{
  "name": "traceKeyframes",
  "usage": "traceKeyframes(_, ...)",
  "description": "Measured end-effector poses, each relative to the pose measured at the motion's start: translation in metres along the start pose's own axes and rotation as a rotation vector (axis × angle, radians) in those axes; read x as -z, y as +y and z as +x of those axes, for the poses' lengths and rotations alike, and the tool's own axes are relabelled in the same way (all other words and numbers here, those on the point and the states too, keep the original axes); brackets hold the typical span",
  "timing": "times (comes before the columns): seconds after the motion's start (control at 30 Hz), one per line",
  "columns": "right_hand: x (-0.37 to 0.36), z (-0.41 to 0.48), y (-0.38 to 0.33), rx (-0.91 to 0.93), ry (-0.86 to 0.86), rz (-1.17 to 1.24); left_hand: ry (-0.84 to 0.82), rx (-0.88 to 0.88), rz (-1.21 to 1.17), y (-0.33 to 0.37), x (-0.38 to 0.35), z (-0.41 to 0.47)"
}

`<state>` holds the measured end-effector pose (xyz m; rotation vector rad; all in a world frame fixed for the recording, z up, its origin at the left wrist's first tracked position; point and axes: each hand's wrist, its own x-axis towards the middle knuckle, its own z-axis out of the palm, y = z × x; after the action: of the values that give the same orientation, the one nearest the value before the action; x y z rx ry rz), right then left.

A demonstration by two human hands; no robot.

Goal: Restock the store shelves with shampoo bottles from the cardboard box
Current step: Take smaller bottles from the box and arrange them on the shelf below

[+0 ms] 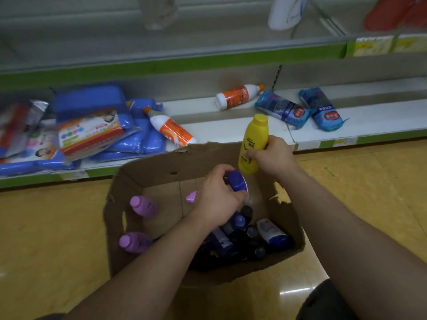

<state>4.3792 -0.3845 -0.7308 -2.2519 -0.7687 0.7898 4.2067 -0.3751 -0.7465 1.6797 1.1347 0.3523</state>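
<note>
A yellow shampoo bottle (253, 144) with a matching yellow cap stands upright above the far right corner of the cardboard box (129, 181), its printed label facing the camera. A second bottle with a dark blue cap (236, 180) is lifted over the middle of the box, tilted, most of its body hidden behind the fingers. The box sits on the tan floor just in front of the bottom shelf (231, 130); its rim is torn and it holds lilac bottles (143, 206) on the left and a crowd of dark blue and white ones (272, 234) on the right.

On the bottom shelf lie blue soft packs (129, 135), two orange-labelled white bottles (235, 97) on their sides, and two light blue packs (283, 109) further right. The shelf above carries a white bottle (286, 12), blurred.

The right hand (275, 155) has its grip wrapped around the yellow bottle's lower half. The left hand (217, 199) closes its grip on the blue-capped bottle, thumb against the cap.
</note>
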Motion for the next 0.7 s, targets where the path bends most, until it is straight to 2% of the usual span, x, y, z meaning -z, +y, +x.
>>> traceKeyframes(0.23, -0.008, -0.036, -0.026, 0.034, -0.098, -0.064, -0.048, -0.004, -0.071, 0.020, 0.079, -0.005)
traceKeyframes(0.37, 0.005, -0.064, -0.064, 0.082, -0.171, -0.069, -0.091, -0.017, -0.128, 0.052, 0.124, -0.024)
traceKeyframes(0.6, 0.069, -0.138, -0.167, 0.069, -0.313, -0.121, 0.096, 0.109, -0.070, 0.160, 0.206, -0.082)
traceKeyframes(0.7, 0.108, -0.172, -0.221, 0.075, -0.340, -0.130, 0.127, 0.145, -0.074, 0.220, 0.240, -0.112)
